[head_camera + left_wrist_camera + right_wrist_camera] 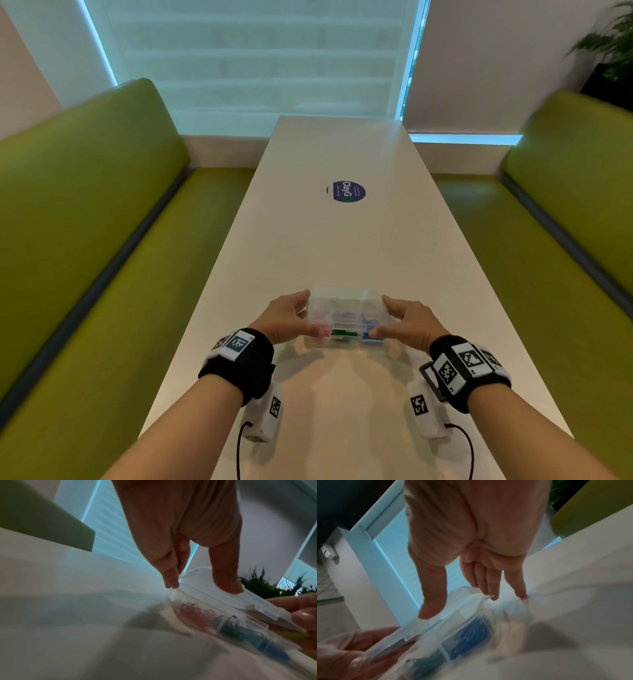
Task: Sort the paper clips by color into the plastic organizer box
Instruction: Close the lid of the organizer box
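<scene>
A clear plastic organizer box (pixel 346 308) sits near the front of the white table (pixel 342 240). My left hand (pixel 305 313) pinches its left end and my right hand (pixel 388 315) its right end, thumbs at the front, fingers at the back corners. Pink clips (pixel 322 331), green clips (pixel 342 332) and blue clips (pixel 371 335) lie in separate compartments. In the left wrist view my left hand (pixel 200 586) has its thumb on the clear lid (pixel 257 605), whose front edge stands slightly above the base, over red clips (pixel 192 612). In the right wrist view my right hand (pixel 458 605) holds beside blue clips (pixel 471 635).
A round blue sticker (pixel 348 192) is stuck on the table farther back. Green benches (pixel 85 240) (pixel 565 222) run along both long sides. A window blind closes the far end, and a plant (pixel 613 44) stands at the back right.
</scene>
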The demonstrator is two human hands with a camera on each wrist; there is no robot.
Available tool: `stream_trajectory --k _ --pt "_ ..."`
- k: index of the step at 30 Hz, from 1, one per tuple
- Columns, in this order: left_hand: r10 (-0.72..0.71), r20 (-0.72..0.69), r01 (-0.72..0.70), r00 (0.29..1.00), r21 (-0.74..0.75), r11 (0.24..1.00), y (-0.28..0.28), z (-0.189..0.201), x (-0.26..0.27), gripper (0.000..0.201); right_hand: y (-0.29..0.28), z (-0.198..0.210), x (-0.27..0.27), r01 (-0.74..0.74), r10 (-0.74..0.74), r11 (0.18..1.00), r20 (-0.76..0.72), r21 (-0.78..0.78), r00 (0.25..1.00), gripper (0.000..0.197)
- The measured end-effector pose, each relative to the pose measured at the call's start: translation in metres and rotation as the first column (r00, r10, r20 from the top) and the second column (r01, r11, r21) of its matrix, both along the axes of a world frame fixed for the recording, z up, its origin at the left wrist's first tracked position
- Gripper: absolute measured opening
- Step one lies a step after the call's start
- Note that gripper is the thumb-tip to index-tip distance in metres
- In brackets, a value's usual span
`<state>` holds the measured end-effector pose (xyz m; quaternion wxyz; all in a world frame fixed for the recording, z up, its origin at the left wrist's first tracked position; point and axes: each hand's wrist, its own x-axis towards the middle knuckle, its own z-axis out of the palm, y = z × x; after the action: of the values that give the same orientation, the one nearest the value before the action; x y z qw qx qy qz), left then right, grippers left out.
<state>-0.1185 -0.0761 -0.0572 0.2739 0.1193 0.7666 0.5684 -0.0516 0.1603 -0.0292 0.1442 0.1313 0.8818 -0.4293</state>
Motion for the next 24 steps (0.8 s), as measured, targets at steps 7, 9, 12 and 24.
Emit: stream_trajectory --k 7,9,12,24 --pt "-0.007 -0.14 -0.02 0.99 -0.185 0.982 0.001 -0.001 0.007 0.074 -0.002 -0.009 0.001 -0.02 0.019 0.992 0.008 0.127 1.0 0.094" --pt "-0.013 -0.157 -0.021 0.988 -0.207 0.978 0.002 -0.001 0.01 0.07 -0.003 -0.011 0.002 -0.016 0.015 0.99 0.005 0.141 1.0 0.093" --pt "-0.025 -0.186 -0.018 0.982 -0.228 0.973 0.003 -0.001 0.011 0.063 -0.004 -0.011 0.003 -0.014 0.015 0.986 -0.004 0.169 1.0 0.093" --pt "-0.116 -0.225 0.006 0.968 -0.438 0.899 0.006 0.0 0.014 0.076 -0.013 -0.012 0.009 -0.134 0.146 0.937 -0.014 0.321 0.989 0.076"
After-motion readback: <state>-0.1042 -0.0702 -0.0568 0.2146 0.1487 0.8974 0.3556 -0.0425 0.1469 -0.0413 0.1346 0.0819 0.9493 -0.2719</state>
